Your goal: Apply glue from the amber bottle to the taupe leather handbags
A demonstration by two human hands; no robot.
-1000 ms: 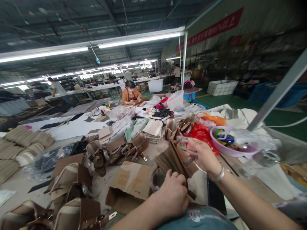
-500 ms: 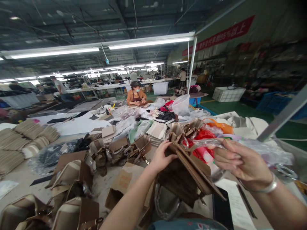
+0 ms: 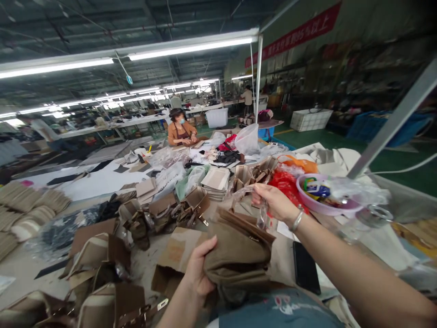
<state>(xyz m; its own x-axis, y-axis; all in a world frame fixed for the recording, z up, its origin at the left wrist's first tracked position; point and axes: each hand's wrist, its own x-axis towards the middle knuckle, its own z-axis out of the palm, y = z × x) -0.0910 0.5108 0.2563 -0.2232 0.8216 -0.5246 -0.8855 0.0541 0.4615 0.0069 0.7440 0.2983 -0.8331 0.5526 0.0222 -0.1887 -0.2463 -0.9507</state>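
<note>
Close to my body is a brown bag point(image 3: 239, 250), tilted, with its layered top edges pointing away to the right. My left hand point(image 3: 202, 269) grips its left side, thumb on the near face and the other fingers hidden behind. Above the bag's far edge, my right hand point(image 3: 269, 199) pinches a strip of clear plastic wrap point(image 3: 241, 195). More of that plastic dangles below the fingers. Whether the strip is joined to the bag I cannot tell. An open cardboard box point(image 3: 182, 248) stands left of the bag.
Several part-made brown bags point(image 3: 102, 255) crowd the left of the table. Right of me lie a black phone point(image 3: 306, 266) and a lilac basin point(image 3: 309, 200) with packets. A metal post point(image 3: 392, 100) rises at the right. A co-worker point(image 3: 180, 130) sits across the table.
The bag has turned so its broad side faces me. My left hand has moved down to its side, and my right hand has gone left and away with the plastic. The view has shifted right.
</note>
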